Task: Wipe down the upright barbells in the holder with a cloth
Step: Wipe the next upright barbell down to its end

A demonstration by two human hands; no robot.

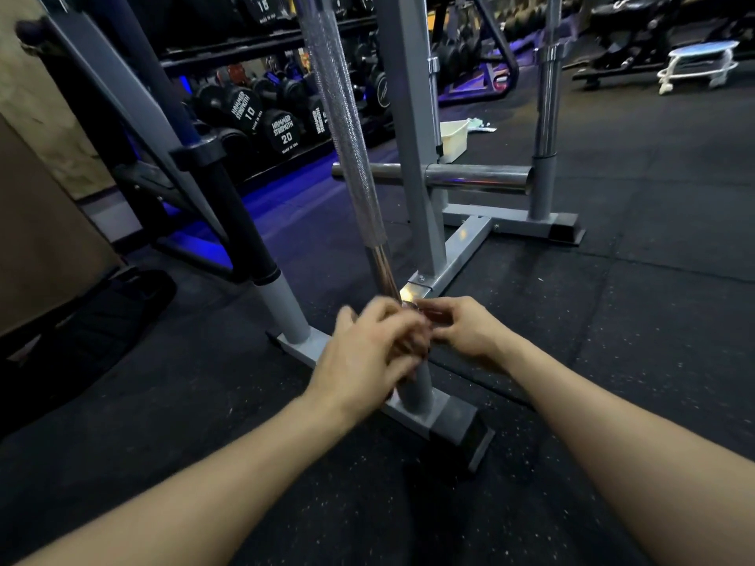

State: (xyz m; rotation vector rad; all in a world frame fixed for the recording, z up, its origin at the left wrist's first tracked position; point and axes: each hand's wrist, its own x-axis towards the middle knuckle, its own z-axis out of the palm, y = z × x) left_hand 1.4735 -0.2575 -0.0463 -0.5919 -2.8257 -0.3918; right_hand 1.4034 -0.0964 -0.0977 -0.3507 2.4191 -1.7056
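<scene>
A chrome barbell point(345, 128) with a knurled shaft stands upright in a grey tube point(418, 392) of the floor holder point(412, 416). My left hand point(367, 353) is blurred and wraps around the bar's lower end just above the tube. From the right, my right hand point(463, 324) has its fingers curled against the same spot on the bar. No cloth shows; the hands hide whatever lies between them. A black barbell point(228, 206) stands in the left tube point(286, 312), and another chrome barbell point(547, 108) stands in the far right tube.
A horizontal chrome peg point(474, 179) sticks out of the grey upright post point(412, 128). Dumbbell racks point(261, 116) line the back left. A white bin point(453, 136) sits on the black rubber floor point(633, 300) behind the post. A dark bag point(102, 320) lies at left.
</scene>
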